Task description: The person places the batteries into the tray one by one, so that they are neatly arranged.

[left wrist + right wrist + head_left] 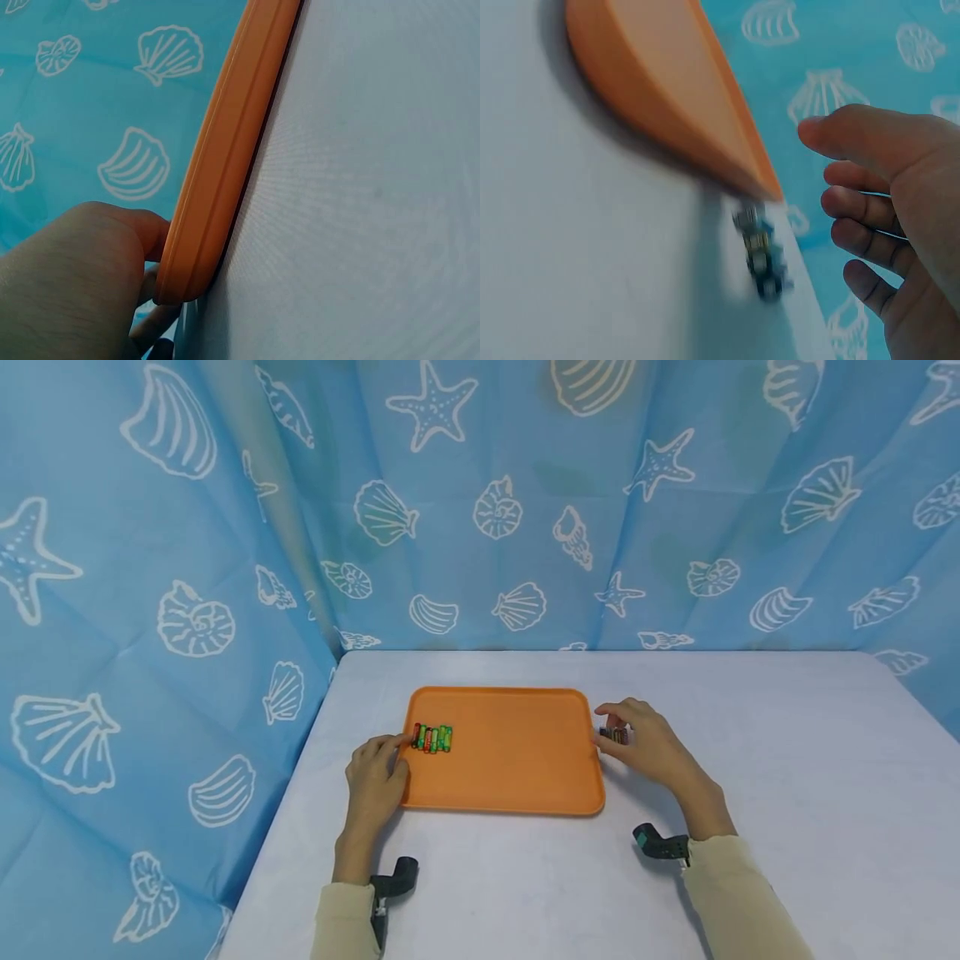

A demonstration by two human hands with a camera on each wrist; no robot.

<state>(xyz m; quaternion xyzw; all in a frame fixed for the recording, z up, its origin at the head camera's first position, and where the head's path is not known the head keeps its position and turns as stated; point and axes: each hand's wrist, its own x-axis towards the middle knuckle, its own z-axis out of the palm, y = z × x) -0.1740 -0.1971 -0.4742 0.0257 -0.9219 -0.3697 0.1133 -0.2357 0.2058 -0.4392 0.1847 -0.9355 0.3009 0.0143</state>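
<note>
An orange tray lies on the white table. A row of several small green and red batteries lies in the tray's left part. My left hand rests against the tray's left rim, its fingers touching the rim close to those batteries. My right hand hovers just past the tray's right edge, fingers relaxed and spread. Under it, a few small dark batteries lie on the table, blurred in the right wrist view. The hand is not gripping them.
The white table stretches to the right and towards me. A blue curtain printed with shells and starfish closes off the back and the left side. Black wrist camera mounts sit at both forearms.
</note>
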